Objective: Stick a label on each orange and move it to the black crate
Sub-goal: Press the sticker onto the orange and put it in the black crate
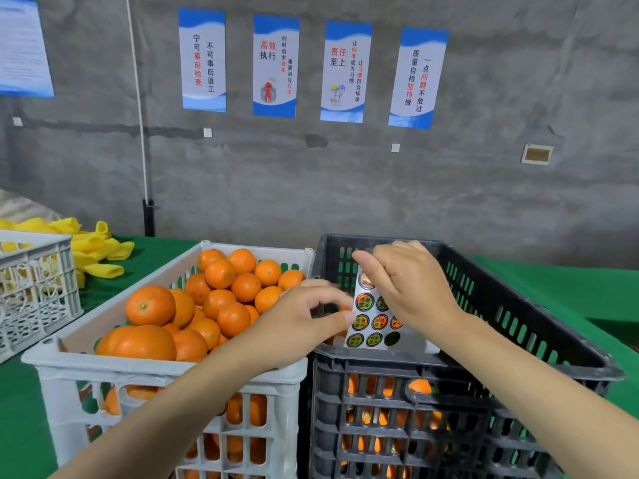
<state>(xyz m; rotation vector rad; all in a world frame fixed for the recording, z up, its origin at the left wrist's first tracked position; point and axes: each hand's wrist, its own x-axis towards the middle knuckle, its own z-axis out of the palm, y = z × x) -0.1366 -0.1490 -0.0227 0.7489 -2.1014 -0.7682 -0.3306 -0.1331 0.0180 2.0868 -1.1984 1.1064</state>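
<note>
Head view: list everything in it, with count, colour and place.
white crate: one, white, centre left, full of oranges.
oranges: many, orange, heaped in white crate; more behind black crate's slots.
black crate: one, black, right of it.
label sheet: one, silvery with round labels, above black crate.
second crate: one, white, far left.
cloths: pile, yellow, on table behind.
table: one, green, under crates.
posters: five, blue-white, grey wall.
right hand: pinches sheet's top.
left hand: fingers blurred at sheet's left edge.
</note>
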